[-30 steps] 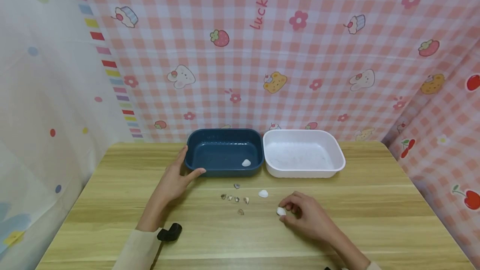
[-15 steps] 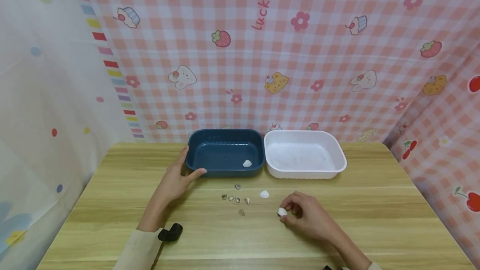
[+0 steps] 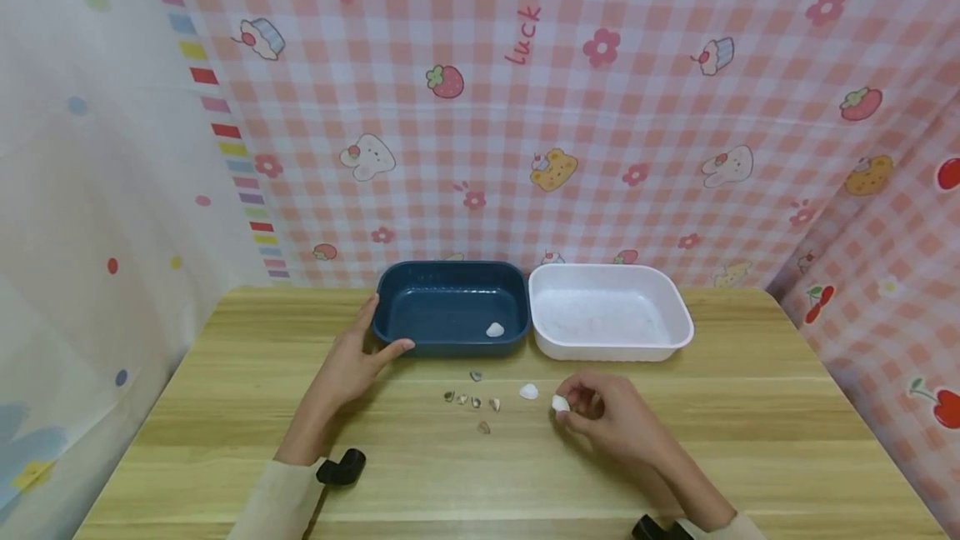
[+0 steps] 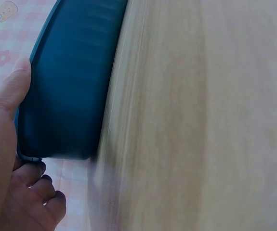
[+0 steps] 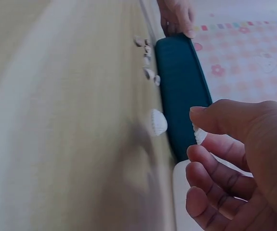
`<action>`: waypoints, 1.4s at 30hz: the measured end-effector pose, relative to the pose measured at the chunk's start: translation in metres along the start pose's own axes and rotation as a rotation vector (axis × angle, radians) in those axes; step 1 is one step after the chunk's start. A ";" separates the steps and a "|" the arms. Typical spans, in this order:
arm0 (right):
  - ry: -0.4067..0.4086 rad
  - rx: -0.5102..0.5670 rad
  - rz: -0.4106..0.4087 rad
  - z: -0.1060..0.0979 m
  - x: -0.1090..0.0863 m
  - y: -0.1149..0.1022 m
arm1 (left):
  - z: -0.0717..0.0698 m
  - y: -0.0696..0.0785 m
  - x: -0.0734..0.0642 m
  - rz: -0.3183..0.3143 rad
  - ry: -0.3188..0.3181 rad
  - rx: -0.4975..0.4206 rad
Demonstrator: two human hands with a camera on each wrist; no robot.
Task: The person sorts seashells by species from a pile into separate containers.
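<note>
Right hand (image 3: 618, 417): white shell (image 3: 560, 404) pinched, presumably lift stage; steady carry wanted next. Left hand (image 3: 351, 363): fingers spread against blue tray (image 3: 435, 315).

In the head view, bare table (image 3: 780, 423) runs free toward three o'clock from the right hand (image 3: 618, 423); the white tray (image 3: 611, 352) blocks twelve, a loose white shell (image 3: 528, 391) ten, small shells (image 3: 476, 402) nine.

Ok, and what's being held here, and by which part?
The right hand pinches a white shell by one side, its ridged edge sticking out. The left hand holds the blue tray by its left end.
</note>
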State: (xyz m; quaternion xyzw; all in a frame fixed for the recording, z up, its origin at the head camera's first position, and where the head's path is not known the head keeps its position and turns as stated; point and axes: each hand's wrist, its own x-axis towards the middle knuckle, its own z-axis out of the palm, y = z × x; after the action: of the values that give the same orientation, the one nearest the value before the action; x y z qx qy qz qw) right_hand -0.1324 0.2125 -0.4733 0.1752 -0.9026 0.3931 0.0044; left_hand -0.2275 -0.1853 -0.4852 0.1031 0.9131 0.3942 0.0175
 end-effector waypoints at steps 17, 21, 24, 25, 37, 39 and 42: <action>0.043 -0.035 -0.028 0.000 0.037 -0.014 | 0.000 0.000 0.000 0.007 0.004 0.007; 0.050 -0.045 -0.024 0.000 0.044 -0.021 | -0.001 0.000 0.000 0.003 0.003 0.012; 0.054 -0.052 -0.028 0.001 0.051 -0.026 | -0.001 0.001 0.000 0.003 0.005 0.013; 0.054 -0.050 -0.028 0.001 0.053 -0.027 | -0.001 0.000 0.000 0.003 0.005 0.012; 0.037 -0.025 -0.081 0.006 0.084 -0.045 | 0.000 0.000 -0.001 0.011 0.005 0.007; 0.032 -0.026 -0.092 0.007 0.089 -0.048 | 0.000 0.000 0.000 0.011 0.007 0.007; 0.027 -0.040 -0.108 0.010 0.095 -0.050 | 0.000 0.000 0.000 0.013 0.006 0.007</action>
State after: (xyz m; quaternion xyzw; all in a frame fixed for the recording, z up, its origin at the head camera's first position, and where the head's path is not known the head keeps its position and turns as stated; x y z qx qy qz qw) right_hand -0.2047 0.1439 -0.4306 0.2181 -0.8995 0.3764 0.0411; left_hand -0.2273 -0.1849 -0.4851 0.1080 0.9137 0.3915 0.0116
